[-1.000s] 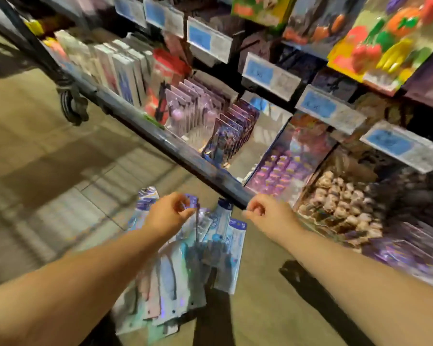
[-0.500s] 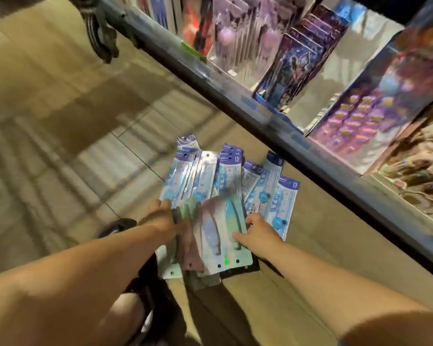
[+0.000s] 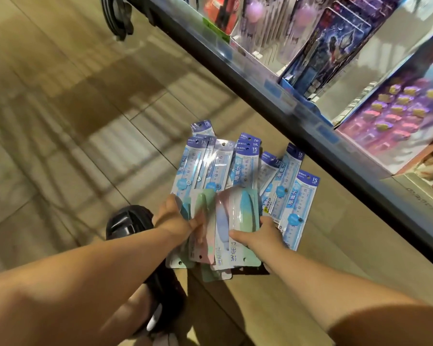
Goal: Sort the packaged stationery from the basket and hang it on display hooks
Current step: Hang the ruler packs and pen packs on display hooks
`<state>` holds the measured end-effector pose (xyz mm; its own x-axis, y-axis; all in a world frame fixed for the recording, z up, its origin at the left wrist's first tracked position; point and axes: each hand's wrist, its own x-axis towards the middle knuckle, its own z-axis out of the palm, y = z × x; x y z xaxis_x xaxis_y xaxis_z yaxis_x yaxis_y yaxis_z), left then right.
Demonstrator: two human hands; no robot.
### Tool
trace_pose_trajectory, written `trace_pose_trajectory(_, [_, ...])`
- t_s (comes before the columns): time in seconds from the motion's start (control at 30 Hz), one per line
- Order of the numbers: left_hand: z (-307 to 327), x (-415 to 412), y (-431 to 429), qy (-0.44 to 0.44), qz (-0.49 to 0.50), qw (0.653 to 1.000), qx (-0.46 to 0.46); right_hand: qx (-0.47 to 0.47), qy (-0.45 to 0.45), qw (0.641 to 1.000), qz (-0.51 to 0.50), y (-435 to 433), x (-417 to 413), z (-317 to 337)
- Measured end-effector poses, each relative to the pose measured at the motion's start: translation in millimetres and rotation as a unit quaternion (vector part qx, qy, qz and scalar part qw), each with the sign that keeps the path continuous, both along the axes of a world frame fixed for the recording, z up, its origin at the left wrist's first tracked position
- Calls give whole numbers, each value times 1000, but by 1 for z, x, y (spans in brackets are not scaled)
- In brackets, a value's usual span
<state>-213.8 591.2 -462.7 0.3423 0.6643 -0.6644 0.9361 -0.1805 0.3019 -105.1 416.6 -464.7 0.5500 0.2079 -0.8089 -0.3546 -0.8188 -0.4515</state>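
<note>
Head-worn view, angled down. Nearest, two bare forearms reaching forward from the bottom corners. Below and behind the left hand [image 3: 175,218], a black shoe [image 3: 128,223] on a tan tiled floor [image 3: 60,121].

Left hand gripping the left side of a fanned bundle of packets, thumb pressed on top of a pale green one. Right hand [image 3: 263,233] gripping the right side of the same bundle, thumb laid across a pastel packet, fingers hidden underneath. Between the two hands, pastel packets [image 3: 235,221] in green, pink and blue, hang-holes pointing back toward the body. Just beyond the hands, spread out under the pastel ones, ruler packets [image 3: 245,166] in blue and white, marked 15 cm, hang-holes at the far end. Whole bundle held in the air above the floor, apparently resting on nothing.

Farther out, up and to the right of the right hand, a dark shelf edge [image 3: 273,101] running diagonally, with carded goods [image 3: 335,46] standing above it. Far beyond the left hand, a black caster wheel [image 3: 116,18]. No basket and no display hooks in view.

Step in hand, by appearance: sorting, with two kinds of packet mixed in one fan. Next, probably: pulling one kind free with the right hand, squaring its hang-holes to face one way, then looking up for an open hook. Some risk of glossy packets slipping out of the fan during the split.
</note>
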Motion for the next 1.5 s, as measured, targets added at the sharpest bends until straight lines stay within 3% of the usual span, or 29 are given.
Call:
trace_pose_trajectory(0.2, [3, 1, -6, -41, 119, 989, -74, 25, -73, 997, -1, 2, -10, 9])
trace_pose_trajectory(0.5, [4, 4, -16, -99, 214, 956, -174, 58, -34, 997, 46, 5, -14, 7])
trace_pose_trajectory(0.87, [10, 8, -19, -147, 263, 903, -305, 132, 37, 990, -15, 12, -11, 12])
trace_pose_trajectory(1.0, [11, 13, -18, -162, 275, 891, -323, 139, 65, 988, -12, 17, -7, 18])
trace_pose_trajectory(1.23, [18, 24, -12, -153, 279, 884, -343, 123, 30, 992, -6, 22, 5, 30])
trace_pose_trajectory(1.5, [52, 73, 20, -287, 306, 850, -320, 226, -20, 970, -89, 43, 58, 58])
